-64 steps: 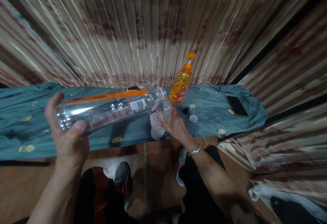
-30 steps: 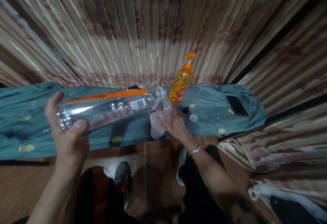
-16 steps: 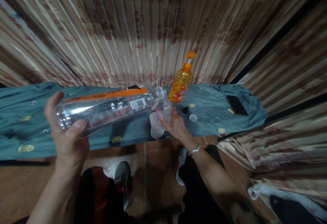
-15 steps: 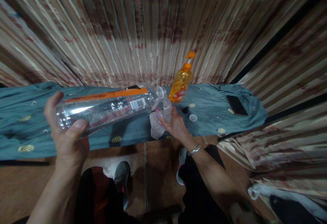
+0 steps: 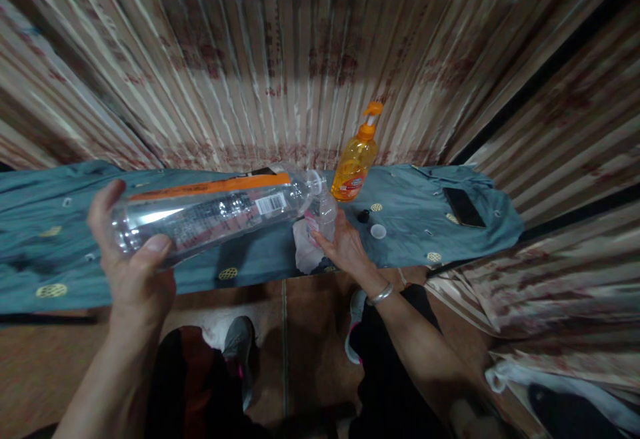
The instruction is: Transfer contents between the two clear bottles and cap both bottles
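My left hand (image 5: 137,259) is wrapped round the base of a large clear plastic bottle (image 5: 215,215) with an orange-edged label and a barcode. That bottle lies nearly level in the air, its neck pointing right and tilted slightly up in view. Its mouth meets the top of a small clear bottle (image 5: 326,213); I cannot tell whether they touch. Fingers of my right hand (image 5: 345,245) close round the small bottle, which stands over a whitish cloth or tissue (image 5: 306,252). Whether liquid passes between them is too blurred to tell.
Behind my right hand stands an orange pump bottle (image 5: 353,165). A small black cap (image 5: 363,215) and a white cap (image 5: 379,231) lie right of it on the green patterned cloth (image 5: 270,252). A phone (image 5: 464,207) rests farther right. A pleated curtain (image 5: 240,59) hangs behind.
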Motion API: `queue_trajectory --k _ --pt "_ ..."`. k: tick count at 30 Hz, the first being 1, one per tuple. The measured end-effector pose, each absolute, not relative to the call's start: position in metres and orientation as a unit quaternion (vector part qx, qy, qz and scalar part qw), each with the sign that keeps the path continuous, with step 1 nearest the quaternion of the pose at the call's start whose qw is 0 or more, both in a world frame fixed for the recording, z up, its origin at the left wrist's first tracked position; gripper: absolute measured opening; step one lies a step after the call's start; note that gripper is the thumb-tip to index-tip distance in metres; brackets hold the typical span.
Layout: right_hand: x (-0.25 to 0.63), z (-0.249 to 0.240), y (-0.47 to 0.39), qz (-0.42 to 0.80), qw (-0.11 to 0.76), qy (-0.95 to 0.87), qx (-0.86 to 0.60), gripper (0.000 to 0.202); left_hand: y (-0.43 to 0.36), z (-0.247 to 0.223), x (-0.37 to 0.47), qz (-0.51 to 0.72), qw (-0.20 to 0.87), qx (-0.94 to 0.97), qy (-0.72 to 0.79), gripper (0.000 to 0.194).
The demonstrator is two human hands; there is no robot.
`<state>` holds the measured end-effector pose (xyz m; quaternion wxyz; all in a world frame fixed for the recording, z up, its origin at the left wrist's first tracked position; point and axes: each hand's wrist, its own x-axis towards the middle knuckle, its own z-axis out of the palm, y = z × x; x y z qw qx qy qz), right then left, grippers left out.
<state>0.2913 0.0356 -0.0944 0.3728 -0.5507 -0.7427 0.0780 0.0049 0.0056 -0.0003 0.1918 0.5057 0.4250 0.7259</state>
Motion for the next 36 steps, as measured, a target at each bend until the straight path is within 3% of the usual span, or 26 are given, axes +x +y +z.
queue_trajectory --k 36 --pt "0.2917 -0.0917 0.0346 0.102 0.378 -0.740 -0.547 0.061 0.0062 -0.0046 0.0014 0.687 0.145 0.557 0.443 0.078"
